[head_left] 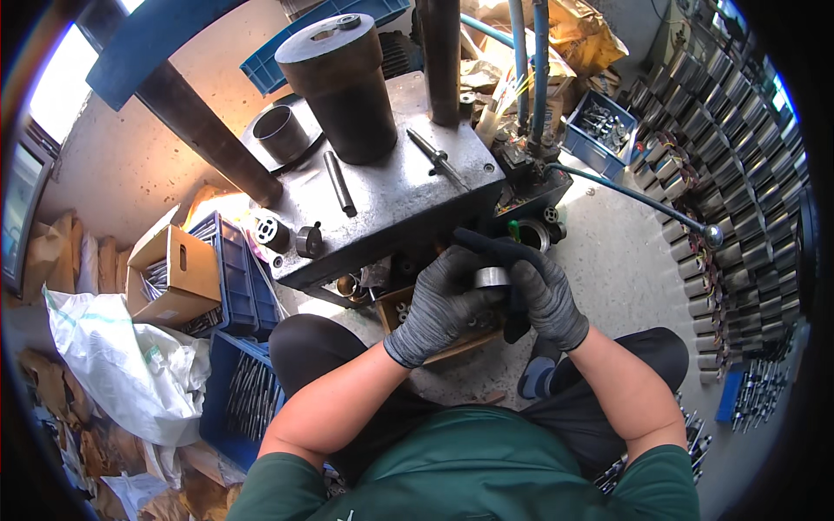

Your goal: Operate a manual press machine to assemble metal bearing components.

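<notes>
Both my hands wear grey knit gloves with darker fingers and meet in front of the press table. A short, shiny metal ring (493, 277) sits between them. My left hand (441, 304) is closed on its left side, with the thumb lying below it. From the other side my right hand (549, 300) grips it, its dark fingers reaching across the far side. A dark piece hangs beneath the right hand; I cannot tell whether it is part of the glove. Under my hands, a box (447, 349) of small metal parts is partly hidden.
The steel press table (391, 204) carries a thick cylinder (343, 95), a loose rod (339, 184) and a pointed shaft (437, 159). Blue crates (239, 399) of rods and a cardboard box (178, 278) stand left. Stacked metal cylinders (721, 165) line the right; a ball-ended lever (712, 235) juts out.
</notes>
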Tool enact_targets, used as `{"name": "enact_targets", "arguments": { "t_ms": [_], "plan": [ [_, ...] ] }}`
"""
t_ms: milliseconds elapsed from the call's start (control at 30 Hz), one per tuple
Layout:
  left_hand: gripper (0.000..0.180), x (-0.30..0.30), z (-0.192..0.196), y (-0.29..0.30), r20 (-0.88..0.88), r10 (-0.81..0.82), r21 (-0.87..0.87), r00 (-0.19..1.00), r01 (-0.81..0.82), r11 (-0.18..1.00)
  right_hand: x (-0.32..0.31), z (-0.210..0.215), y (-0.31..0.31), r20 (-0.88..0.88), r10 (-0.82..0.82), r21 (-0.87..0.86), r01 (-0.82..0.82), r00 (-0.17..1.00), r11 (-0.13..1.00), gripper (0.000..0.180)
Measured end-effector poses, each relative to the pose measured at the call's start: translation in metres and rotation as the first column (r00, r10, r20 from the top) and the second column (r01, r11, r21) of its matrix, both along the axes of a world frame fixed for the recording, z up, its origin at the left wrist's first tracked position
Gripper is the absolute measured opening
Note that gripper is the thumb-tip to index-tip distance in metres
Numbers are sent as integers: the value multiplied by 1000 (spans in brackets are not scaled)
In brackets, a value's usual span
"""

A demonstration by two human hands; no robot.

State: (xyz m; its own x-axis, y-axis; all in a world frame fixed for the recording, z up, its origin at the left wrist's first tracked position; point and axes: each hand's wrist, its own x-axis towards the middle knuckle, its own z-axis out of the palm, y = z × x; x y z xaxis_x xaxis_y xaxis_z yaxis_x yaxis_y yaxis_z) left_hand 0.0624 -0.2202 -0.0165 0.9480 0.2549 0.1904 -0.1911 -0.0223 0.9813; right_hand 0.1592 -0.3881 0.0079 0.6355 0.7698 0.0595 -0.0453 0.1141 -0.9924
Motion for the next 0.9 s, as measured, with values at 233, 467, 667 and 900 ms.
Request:
{"name": "enact_targets", "arguments": {
  "t_ms": [233, 467, 667, 900],
  "plan": [
    [25, -2, -10, 9, -156, -143, -84, 977, 131, 988, 24, -13, 3, 118, -216, -38, 222, 969, 974, 73],
    [24, 0, -32, -19, -87, -253, -267, 964, 222, 938, -5, -9, 14, 615, -219, 163, 150, 757, 975, 40],
    [56, 0, -41, -16, -88, -413, -635, 906, 268, 725, -1, -2, 12, 323, -94, 24, 91, 942, 996, 29],
    [53, -4, -1, -22, -159, -387, -442, 908, 284, 851, 11, 13, -2, -52, 5, -69, -8, 999, 998, 37]
  ]
}}
